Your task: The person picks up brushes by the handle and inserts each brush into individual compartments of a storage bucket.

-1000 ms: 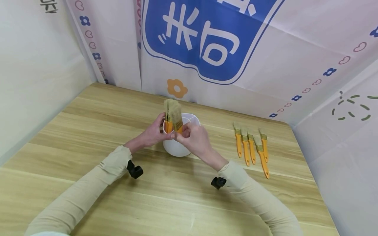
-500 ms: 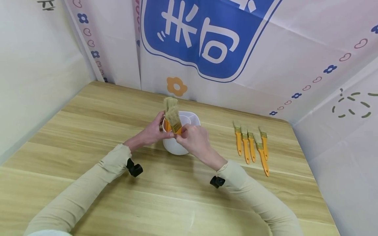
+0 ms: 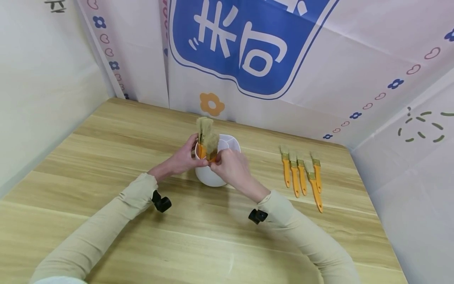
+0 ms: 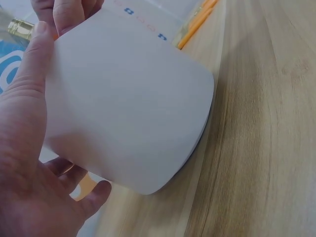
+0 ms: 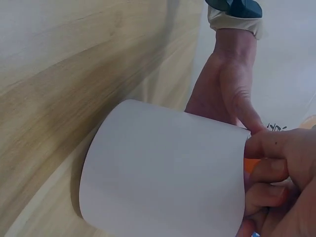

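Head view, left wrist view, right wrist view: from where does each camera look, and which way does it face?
Head: on the head, facing forward and down at the container and brushes; left hand, right hand and sleeves show.
Left wrist: on that wrist, facing the container's outer side; left hand and right fingers show.
Right wrist: on that wrist, facing the container's outer side; right fingers, left hand and cuff show.
Shared by both wrist views: container, table, parts of both hands.
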Available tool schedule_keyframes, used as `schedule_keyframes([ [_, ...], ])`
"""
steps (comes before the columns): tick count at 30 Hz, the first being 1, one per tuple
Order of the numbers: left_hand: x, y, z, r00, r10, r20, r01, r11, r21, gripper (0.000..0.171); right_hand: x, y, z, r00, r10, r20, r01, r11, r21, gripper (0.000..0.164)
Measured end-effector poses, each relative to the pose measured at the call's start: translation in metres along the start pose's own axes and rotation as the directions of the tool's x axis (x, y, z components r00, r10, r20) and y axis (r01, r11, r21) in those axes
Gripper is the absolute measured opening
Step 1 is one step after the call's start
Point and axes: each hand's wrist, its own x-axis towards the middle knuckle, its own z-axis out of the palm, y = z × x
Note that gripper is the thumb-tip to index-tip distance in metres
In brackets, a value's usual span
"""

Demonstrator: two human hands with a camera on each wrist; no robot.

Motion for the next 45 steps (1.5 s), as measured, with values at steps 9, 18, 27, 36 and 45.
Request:
schedule_keyframes([
  [9, 0.0002, -0.0001, 0.0003, 1.000, 0.002, 0.006, -0.002, 1.000, 0.022, 0.095, 0.0001, 0.0012, -0.0030, 0.999, 0.002, 0.053, -0.007, 0.997, 0.078, 0.024],
  [18, -0.0009, 0.0003, 0.0001, 1.000, 0.024, 0.020, -0.025, 1.000, 0.006, 0.102, 0.0006, 0.0012, -0.0026, 1.000, -0.009, -0.004, 0.010, 0.994, 0.106, 0.021],
  [27, -0.0013, -0.0003, -0.0005, 0.999, 0.038, 0.029, -0.038, 0.999, 0.005, 0.101, -0.0013, 0.0016, -0.0062, 0.996, -0.037, -0.081, 0.049, 0.987, 0.152, 0.025],
  [36, 0.0014, -0.0010, 0.0003, 0.998, 0.060, 0.023, -0.060, 0.998, 0.003, 0.091, 0.0038, 0.0020, -0.0053, 0.989, -0.028, -0.145, 0.049, 0.989, 0.141, 0.021],
  [45, 0.0023, 0.0007, -0.0023, 0.999, 0.048, 0.024, -0.048, 0.999, -0.003, 0.094, 0.0031, 0.0028, -0.0020, 0.991, -0.013, -0.131, 0.029, 0.993, 0.118, 0.017],
])
